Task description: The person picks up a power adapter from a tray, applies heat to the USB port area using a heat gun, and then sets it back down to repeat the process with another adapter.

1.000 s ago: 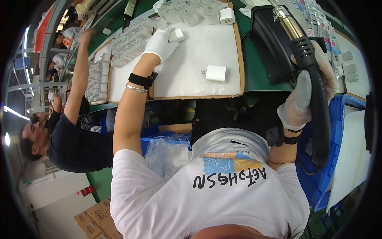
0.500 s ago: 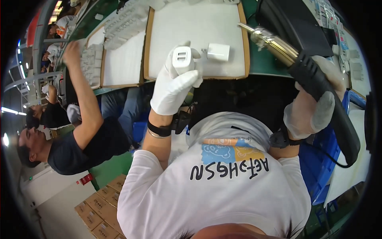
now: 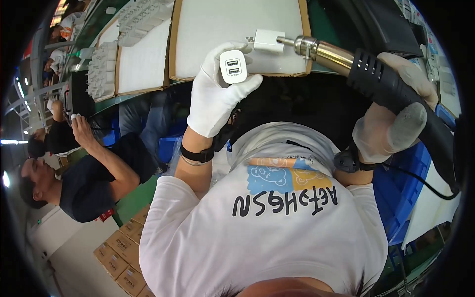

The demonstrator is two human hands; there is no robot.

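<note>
My left hand [image 3: 215, 94], in a white glove, holds a small white charger block [image 3: 233, 66] with two ports facing up, raised close to my chest. In my gloved right hand [image 3: 396, 119] is the black handle of a heat gun [image 3: 381, 81]. Its metal nozzle [image 3: 316, 49] points left toward a second white charger block [image 3: 268, 40] lying on the white foam pad [image 3: 213, 29] in front of me. The nozzle tip sits right beside that block.
A second white pad [image 3: 141, 64] and rows of white charger parts [image 3: 101, 72] lie to the left. A co-worker in a dark shirt [image 3: 89, 168] sits on my left. Blue bins [image 3: 405, 188] stand on my right, cardboard boxes [image 3: 123, 252] on the floor.
My left hand picked a charger block off the pad and pulled it back toward my chest. The heat gun swung left and lower, its nozzle now beside the other block.
</note>
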